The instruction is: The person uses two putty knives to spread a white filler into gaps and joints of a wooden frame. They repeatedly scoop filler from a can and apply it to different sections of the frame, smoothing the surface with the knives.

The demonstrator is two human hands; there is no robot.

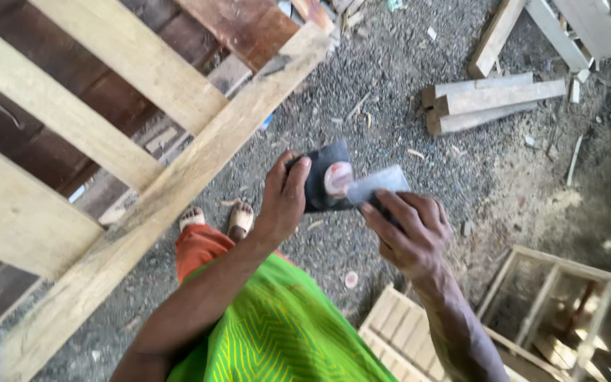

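Gravel ground (404, 64) strewn with wood chips fills the scene, with stacked wooden battens (489, 102) lying off to the right and a large timber frame (178, 177) slanting across the left. Over the gravel, the left hand (284, 198) grips a dark sheet, possibly sandpaper (319, 180), by its edge. The right hand (408, 230) is closed around a pale flat piece (380, 184) touching that sheet. Slatted wooden crates (567, 304) sit low on the right, beside the person's green garment (277, 332).

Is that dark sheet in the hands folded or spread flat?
Spread flat: the dark rectangular sheet shows one even face, pinched at its edge by the left hand. The right hand holds a pale flat strip.
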